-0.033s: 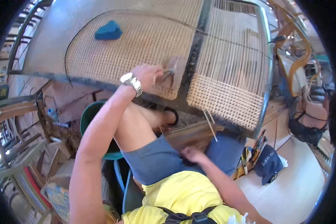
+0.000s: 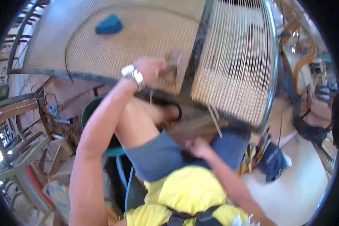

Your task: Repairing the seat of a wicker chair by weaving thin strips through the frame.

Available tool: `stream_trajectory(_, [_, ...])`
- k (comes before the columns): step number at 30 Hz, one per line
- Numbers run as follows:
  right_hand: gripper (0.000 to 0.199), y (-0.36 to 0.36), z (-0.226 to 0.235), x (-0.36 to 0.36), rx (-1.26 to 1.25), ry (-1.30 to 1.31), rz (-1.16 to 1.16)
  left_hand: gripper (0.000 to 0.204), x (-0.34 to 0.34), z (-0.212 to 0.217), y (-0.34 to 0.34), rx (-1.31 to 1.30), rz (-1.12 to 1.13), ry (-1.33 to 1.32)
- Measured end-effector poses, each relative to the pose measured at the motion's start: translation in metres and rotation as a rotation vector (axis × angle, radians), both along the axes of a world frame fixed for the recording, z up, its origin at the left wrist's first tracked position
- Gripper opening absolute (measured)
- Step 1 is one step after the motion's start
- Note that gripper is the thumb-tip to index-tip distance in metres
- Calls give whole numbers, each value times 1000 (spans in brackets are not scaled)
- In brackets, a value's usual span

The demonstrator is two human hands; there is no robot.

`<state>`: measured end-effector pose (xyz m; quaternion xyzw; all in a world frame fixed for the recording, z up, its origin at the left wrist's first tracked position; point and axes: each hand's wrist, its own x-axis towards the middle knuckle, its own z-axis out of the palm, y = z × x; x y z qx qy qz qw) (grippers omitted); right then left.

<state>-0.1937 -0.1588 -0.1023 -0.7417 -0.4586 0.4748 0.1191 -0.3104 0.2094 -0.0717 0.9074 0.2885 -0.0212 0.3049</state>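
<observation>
Cane panel (image 2: 147, 41) lying across knees, w/ pad (image 2: 109, 25) sitting on its far left, bucket (image 2: 92, 113) standing below

2 hands (image 2: 152, 69) (image 2: 197, 147), 1 woven cane panel (image 2: 139, 41), 1 blue block (image 2: 109, 25)

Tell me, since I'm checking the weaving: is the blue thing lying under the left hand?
No: the blue thing lies on the woven panel up and to the left, well apart from the left hand.

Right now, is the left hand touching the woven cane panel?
Touching. The head view shows the left hand pressed on the woven cane panel at its lower edge.
</observation>
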Motion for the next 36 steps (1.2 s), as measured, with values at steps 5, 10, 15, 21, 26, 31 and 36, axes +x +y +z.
stream_trajectory(5, [28,45,37,41,-74,62,-166,30,0,11,4,-187,123,-20])
stream_trajectory(10, [24,96,65,72,83,130,-438,47,-8,41,8,-296,439,-210])
stream_trajectory(15, [25,159,54,70,527,-205,-380,35,29,33,16,-262,503,-133])
stream_trajectory(21, [31,163,43,27,240,224,-394,34,15,26,-5,-378,547,-48])
stream_trajectory(26, [50,151,26,-23,320,747,-664,33,7,24,-37,-678,701,-235])
stream_trajectory(31, [21,160,19,-26,322,752,-755,41,41,23,-9,-143,553,56])
stream_trajectory(36, [20,124,-3,-15,352,592,-661,65,84,13,10,42,303,-6])
